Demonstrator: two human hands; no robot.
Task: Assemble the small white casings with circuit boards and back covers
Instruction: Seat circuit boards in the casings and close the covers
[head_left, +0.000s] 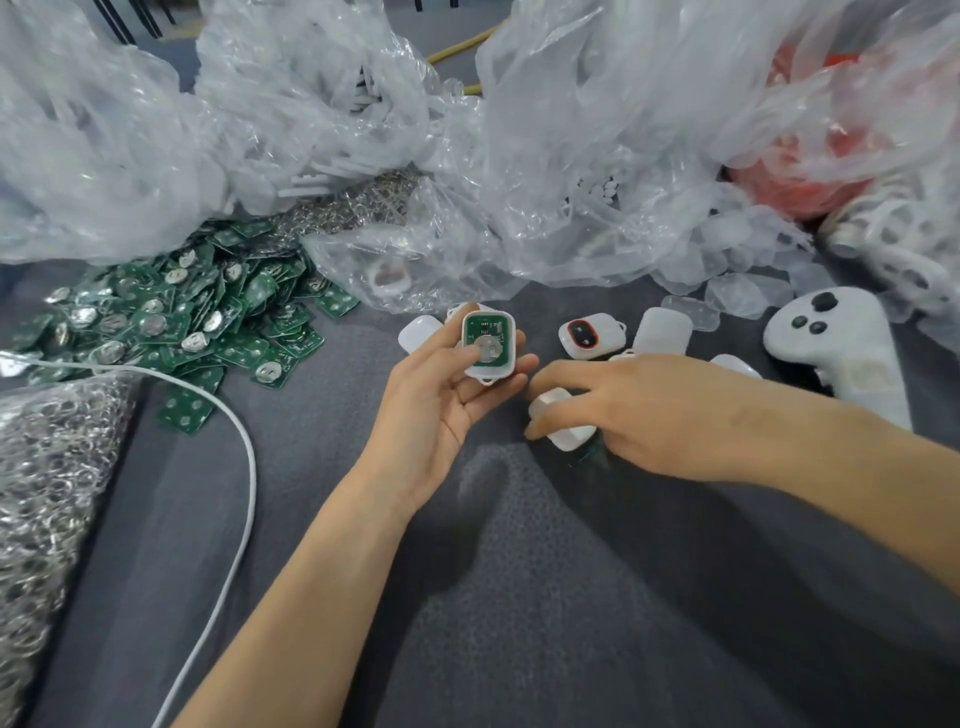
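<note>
Two bare forearms reach in from the near edge of a dark grey cloth-covered table (519, 597). Towards the left edge, a thin white cable (244, 452) curves across the cloth beside a clear bag of small silver metal rings (47, 467). Near the table's middle, the left hand (447, 405), palm up, curls its fingers round a small white plastic casing (485, 371). A green circuit board (485, 328) with a round silver disc lies seated in the casing, and the thumb presses on the disc. Just beside it, the right hand (644, 415), palm down, pinches a small white rounded plastic cover (566, 423) that rests on the cloth. Beyond the hands lie further loose white covers (665, 330) and one white casing with a red oval ring (592, 335). A white moulded handset with black buttons (831, 348) lies towards the right edge. Towards the far left spreads a heap of loose green circuit boards (171, 312), many bearing silver discs. Along the far edge, crumpled clear plastic bags (311, 130) hold white parts, with translucent plastic shells (737, 270) spilling out at the right and a red plastic bag (810, 171) at the far right corner.
</note>
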